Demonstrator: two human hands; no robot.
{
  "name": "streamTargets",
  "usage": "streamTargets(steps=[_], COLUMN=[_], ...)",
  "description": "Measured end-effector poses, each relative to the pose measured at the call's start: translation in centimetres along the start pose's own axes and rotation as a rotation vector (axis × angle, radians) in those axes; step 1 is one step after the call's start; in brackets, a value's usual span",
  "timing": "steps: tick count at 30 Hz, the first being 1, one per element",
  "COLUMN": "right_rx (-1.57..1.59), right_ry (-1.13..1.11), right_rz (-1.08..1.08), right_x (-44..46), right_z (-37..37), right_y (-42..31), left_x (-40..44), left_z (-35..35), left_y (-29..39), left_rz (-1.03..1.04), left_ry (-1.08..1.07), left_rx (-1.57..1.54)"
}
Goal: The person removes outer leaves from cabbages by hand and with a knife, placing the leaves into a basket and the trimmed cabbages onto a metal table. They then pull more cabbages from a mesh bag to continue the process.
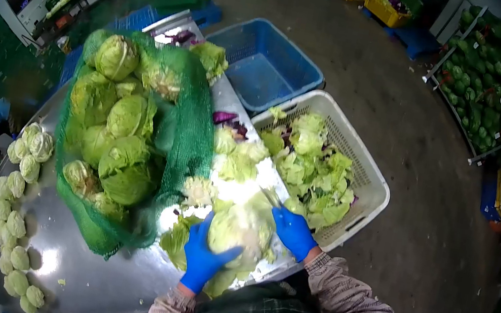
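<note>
- The pale cabbage head (246,228) sits between the two blue-gloved hands, on the bright strip of bench (277,265) right in front of the wearer.
- The left hand (206,256) is nearer: thumb spread wide from the fingers, it cups the head's lower left side, touching it.
- The right hand (292,234) is just beside the head's upper right. Its fingers look bunched by a thin dark strip (271,197), maybe a blade; I can't tell whether they pinch it.
- The head looks nearly round from here, no clear long axis.
- Beyond the right hand stands the pale crate (365,170) of loose leaves; the green mesh sack (196,133) lies up and left.
</note>
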State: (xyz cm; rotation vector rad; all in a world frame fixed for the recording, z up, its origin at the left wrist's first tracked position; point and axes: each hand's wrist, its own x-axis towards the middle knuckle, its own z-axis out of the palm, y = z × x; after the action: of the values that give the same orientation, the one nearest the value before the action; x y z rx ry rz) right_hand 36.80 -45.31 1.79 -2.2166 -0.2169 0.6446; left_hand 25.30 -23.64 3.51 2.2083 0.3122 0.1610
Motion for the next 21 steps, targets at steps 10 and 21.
streamTargets(steps=[10,21], right_rx=[0.100,-0.155], right_ry=[0.089,0.037], right_rz=[-0.384,-0.384], right_x=[8.2,-6.0], right_z=[3.8,2.8], right_y=[-6.0,-4.4], left_x=[-2.6,1.3], left_z=[-3.2,-3.3], left_y=[-4.0,2.7], left_rz=[-0.015,-0.122], left_ry=[0.260,-0.051], left_rx=[-0.278,0.256])
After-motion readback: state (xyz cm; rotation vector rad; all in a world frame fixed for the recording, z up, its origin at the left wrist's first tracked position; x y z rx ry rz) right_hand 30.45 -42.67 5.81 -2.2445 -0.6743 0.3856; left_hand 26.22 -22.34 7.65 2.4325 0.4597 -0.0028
